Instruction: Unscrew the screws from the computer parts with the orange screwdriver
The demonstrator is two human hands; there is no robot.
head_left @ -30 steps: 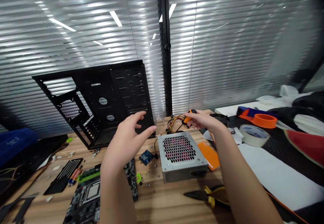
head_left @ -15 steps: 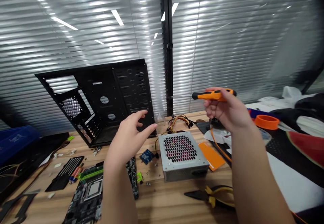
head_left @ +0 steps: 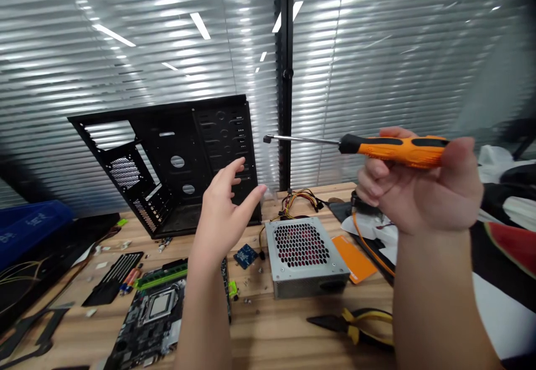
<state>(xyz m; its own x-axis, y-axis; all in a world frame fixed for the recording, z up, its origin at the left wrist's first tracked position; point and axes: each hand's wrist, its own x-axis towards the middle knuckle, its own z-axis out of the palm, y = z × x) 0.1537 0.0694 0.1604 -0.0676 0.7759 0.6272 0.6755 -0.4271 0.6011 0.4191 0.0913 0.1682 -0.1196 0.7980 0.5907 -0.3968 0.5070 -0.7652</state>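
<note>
My right hand [head_left: 422, 191] is raised at the right and closed around the orange and black handle of a screwdriver [head_left: 393, 149]. Its metal shaft points left, level, with the tip near the black window post. My left hand [head_left: 226, 214] hovers open in mid-air, fingers spread, in front of the black computer case frame [head_left: 176, 163]. That frame stands tilted at the back of the wooden desk [head_left: 272, 331]. A grey power supply [head_left: 304, 255] with a round-hole grille sits below and between my hands. A motherboard [head_left: 157, 317] lies under my left forearm.
Yellow-handled pliers [head_left: 355, 325] lie at the front right. An orange card [head_left: 355, 258] rests beside the power supply, coloured wires [head_left: 299, 200] behind it. A small blue circuit board [head_left: 245, 255], a black slotted bracket [head_left: 113, 278] and loose screws lie on the desk. A blue bin [head_left: 25, 230] stands far left.
My right hand lifted the screwdriver from behind the power supply up to chest height and closer to the camera. My left hand stayed open and rose slightly.
</note>
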